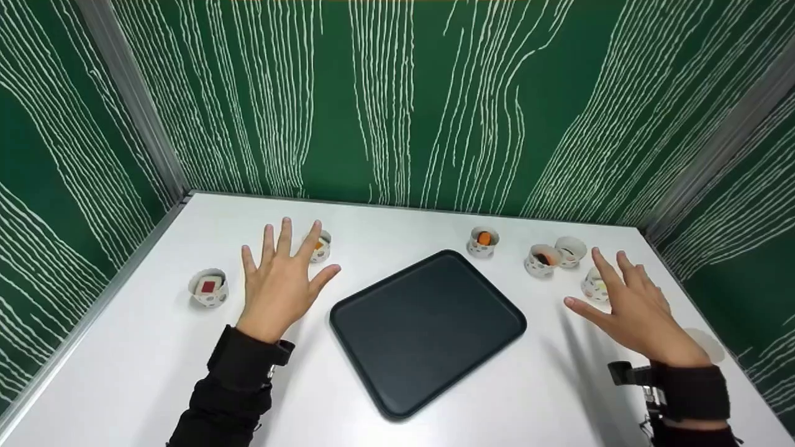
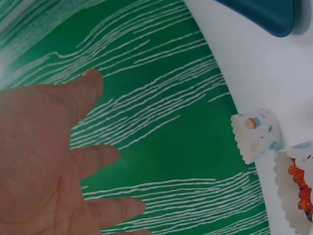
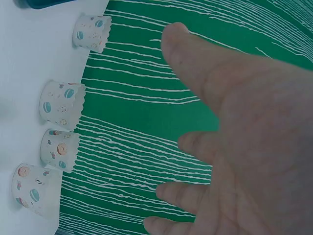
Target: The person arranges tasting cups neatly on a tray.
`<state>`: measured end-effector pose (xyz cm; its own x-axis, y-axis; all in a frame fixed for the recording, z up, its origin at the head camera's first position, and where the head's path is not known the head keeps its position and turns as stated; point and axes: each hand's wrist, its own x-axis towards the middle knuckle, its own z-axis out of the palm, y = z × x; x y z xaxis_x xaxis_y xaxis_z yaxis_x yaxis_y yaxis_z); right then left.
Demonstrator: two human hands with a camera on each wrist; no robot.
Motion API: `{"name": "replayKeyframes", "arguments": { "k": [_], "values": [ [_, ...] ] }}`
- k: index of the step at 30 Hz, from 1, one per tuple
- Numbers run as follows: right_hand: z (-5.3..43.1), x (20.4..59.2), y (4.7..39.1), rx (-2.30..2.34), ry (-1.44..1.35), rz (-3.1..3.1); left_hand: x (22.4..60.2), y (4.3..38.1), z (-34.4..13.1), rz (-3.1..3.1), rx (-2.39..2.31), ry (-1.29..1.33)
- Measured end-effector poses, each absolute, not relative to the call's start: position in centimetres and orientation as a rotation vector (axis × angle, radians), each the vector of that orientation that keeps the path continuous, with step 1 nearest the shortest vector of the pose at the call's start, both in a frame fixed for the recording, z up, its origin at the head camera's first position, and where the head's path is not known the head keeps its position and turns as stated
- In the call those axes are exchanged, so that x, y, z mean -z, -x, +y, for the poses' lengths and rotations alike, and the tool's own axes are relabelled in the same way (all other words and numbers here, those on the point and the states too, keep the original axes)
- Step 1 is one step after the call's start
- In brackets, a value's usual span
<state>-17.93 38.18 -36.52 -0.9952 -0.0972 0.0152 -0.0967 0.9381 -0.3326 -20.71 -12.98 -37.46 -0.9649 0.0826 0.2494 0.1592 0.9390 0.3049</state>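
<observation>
My left hand (image 1: 279, 288) is held over the left of the table, fingers spread and straight, holding nothing. Just past its fingertips stands a patterned paper cup (image 1: 322, 249) with something yellow and white in it, partly hidden by the hand. Left of that hand, another cup (image 1: 209, 297) holds a white piece with a red square. My right hand (image 1: 636, 313) also hovers with spread fingers and nothing in its grasp. Beside its index finger is a cup (image 1: 593, 289), partly covered by the hand. Between the hands lies a dark rectangular tray (image 1: 428, 335), turned at an angle.
Toward the back right stand a cup (image 1: 481, 249) with an orange piece, a cup (image 1: 539, 268) with dark and orange contents, and a cup (image 1: 574, 253) touching it. Red-orange beads (image 2: 304, 196) show inside one cup in the left wrist view. Green walls (image 1: 335, 124) enclose the white table (image 1: 279, 397).
</observation>
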Motion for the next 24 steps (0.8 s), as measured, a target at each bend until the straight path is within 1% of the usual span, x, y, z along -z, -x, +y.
{"name": "replayKeyframes", "arguments": {
  "k": [15, 24],
  "values": [
    [37.7, 36.2, 17.6, 0.52, 0.179, 3.105, 37.0, 20.3, -12.1, -2.829, 0.452, 0.208],
    [35.8, 36.3, 17.9, 0.55, 0.268, 3.184, 37.4, 18.9, -11.0, -2.552, 0.445, 0.315]
  ]
}}
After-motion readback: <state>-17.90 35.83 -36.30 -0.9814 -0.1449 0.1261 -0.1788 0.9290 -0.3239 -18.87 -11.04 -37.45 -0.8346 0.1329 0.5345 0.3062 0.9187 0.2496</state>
